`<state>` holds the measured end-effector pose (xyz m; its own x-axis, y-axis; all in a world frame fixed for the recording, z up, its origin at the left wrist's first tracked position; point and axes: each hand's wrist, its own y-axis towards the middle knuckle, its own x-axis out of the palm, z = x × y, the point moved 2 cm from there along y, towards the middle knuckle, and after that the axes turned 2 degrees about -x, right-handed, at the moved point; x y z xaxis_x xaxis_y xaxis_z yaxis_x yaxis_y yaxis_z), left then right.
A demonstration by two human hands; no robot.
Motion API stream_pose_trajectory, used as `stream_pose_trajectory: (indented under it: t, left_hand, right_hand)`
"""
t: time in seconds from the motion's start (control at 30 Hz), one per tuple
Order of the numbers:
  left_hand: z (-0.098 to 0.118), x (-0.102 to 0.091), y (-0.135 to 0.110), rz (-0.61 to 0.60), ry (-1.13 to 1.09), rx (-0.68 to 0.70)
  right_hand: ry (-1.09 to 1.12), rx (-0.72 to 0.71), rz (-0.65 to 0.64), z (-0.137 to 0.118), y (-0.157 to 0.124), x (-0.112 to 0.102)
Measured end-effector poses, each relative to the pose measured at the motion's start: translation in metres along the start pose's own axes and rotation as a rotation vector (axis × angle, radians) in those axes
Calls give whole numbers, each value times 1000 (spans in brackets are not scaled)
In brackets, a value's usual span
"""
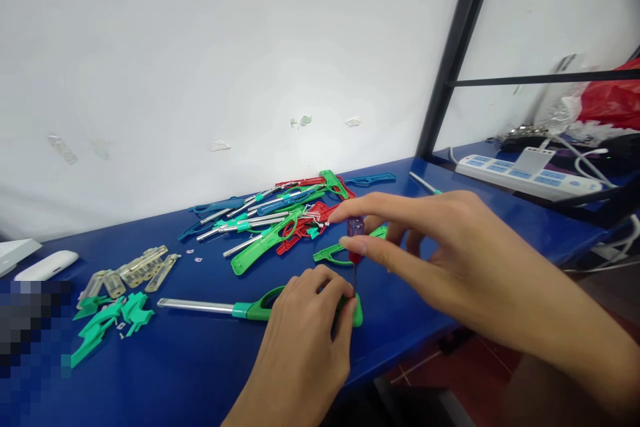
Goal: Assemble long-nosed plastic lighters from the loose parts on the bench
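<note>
A green gas lighter (250, 309) with a long silver tube lies on the blue table (200, 373) near its front edge. My left hand (305, 333) presses down on the lighter's green handle, fingers curled over it. My right hand (440, 253) pinches a small screwdriver (355, 240) with a red and purple handle between thumb and forefinger. The screwdriver stands upright, its tip on the lighter's handle beside my left fingers.
A heap of green, red and blue lighters (280, 217) lies further back. Clear plastic parts (135, 270) and green shell pieces (107, 323) sit at the left. A white power strip (525, 177) rests on the right shelf behind a black frame post (450, 60).
</note>
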<state>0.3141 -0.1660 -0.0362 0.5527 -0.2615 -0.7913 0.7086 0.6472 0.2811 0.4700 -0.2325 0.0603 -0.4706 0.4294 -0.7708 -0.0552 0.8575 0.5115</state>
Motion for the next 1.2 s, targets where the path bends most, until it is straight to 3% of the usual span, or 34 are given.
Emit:
stream_pose_trajectory:
  t: [0.73,0.97,1.2]
  left_hand:
    - [-2,0,-9,11,-85,-8]
    - [-11,9,-22,65,-34,8]
    - [-6,12,-18,103,-63,-7]
  right_hand:
    - [-9,27,-39,4,-4,0]
    - [41,60,-66,3,-3,-2]
    - [3,92,-51,5,1,3]
